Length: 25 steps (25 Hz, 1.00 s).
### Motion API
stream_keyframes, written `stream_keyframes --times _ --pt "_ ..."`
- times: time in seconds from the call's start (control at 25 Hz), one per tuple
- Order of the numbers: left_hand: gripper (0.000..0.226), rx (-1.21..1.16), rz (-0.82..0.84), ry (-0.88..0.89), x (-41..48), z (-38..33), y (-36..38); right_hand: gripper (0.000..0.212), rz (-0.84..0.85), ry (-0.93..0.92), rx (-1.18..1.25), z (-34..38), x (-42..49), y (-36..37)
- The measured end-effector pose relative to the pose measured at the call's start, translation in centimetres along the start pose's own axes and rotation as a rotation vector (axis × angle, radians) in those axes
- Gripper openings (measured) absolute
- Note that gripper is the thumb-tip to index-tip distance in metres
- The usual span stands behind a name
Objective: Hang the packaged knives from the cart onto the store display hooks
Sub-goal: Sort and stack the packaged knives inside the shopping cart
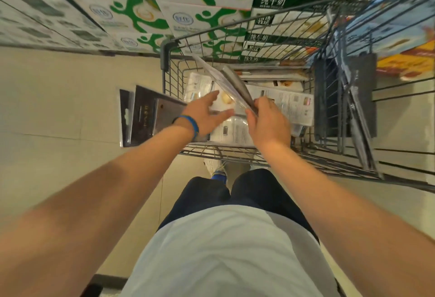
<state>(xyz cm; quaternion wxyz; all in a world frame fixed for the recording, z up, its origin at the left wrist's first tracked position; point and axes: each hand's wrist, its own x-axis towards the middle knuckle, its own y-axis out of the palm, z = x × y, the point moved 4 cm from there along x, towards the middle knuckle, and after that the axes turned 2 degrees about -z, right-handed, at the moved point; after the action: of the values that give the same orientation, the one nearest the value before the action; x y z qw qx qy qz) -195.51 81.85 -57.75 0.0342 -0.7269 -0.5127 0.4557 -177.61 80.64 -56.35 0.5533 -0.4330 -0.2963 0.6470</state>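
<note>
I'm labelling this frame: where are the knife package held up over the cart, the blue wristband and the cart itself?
knife package [235,85]: head view, on the grey blade inside.
blue wristband [193,125]: head view, on the band's middle.
cart [164,54]: head view, on the grey rim corner.

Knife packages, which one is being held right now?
The clear package gripped by the right hand, tilted up edge-on; the others lie flat in the cart.

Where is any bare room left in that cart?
Hardly any: white packages cover the cart bottom between the dark packs and the dark panel; the left hand and right hand, gripping a tilted package, crowd the middle. Only the floor beside the dark packs is bare.
</note>
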Motion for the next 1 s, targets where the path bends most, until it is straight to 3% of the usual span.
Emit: stream_keyframes --times 0.08,0.2,0.28,0.36,0.48,0.6,0.72,0.8,0.92,1.0 --pt "0.088 -0.310 0.052 0.030 -1.7 -2.1 1.5 0.018 -0.034 0.067 0.057 1.1 -0.7 -0.8" --pt "0.061 -0.834 0.074 0.017 -2.6 -4.8 2.4 0.022 -0.098 0.044 0.220 2.7 -1.7 -2.2" --pt "0.045 -1.065 -0.047 -0.043 -2.9 -5.8 1.4 0.039 -0.006 -0.061 0.292 3.6 -2.2 -2.8" --pt "0.037 -1.060 -0.214 -0.082 -2.9 -5.9 -0.2 0.057 0.125 -0.177 0.317 4.1 -2.3 -3.5" --pt "0.044 -0.968 -0.300 -0.074 -2.9 -7.1 -2.7 0.056 0.169 -0.163 0.396 3.9 -1.7 -5.9" --pt "0.060 -0.895 -0.357 -0.028 -3.6 -9.7 -5.2 0.050 0.037 -0.108 0.453 3.5 -0.1 -10.6" --pt "0.035 -0.832 -0.402 0.169 -4.5 -13.4 -7.6 0.077 -0.153 -0.072 0.562 3.8 3.5 -17.3" --pt "0.036 -0.730 -0.386 0.294 -5.1 -16.5 -8.8 0.086 -0.132 -0.076 0.714 5.1 6.0 -21.6" --pt "0.046 -0.612 -0.323 0.435 -6.2 -20.9 -9.5 0.041 0.022 -0.120 1.031 6.7 7.6 -24.8" --pt "0.044 -0.686 -0.311 0.465 -6.5 -21.9 -9.4 0.018 -0.045 -0.094 1.182 6.2 7.0 -26.2"
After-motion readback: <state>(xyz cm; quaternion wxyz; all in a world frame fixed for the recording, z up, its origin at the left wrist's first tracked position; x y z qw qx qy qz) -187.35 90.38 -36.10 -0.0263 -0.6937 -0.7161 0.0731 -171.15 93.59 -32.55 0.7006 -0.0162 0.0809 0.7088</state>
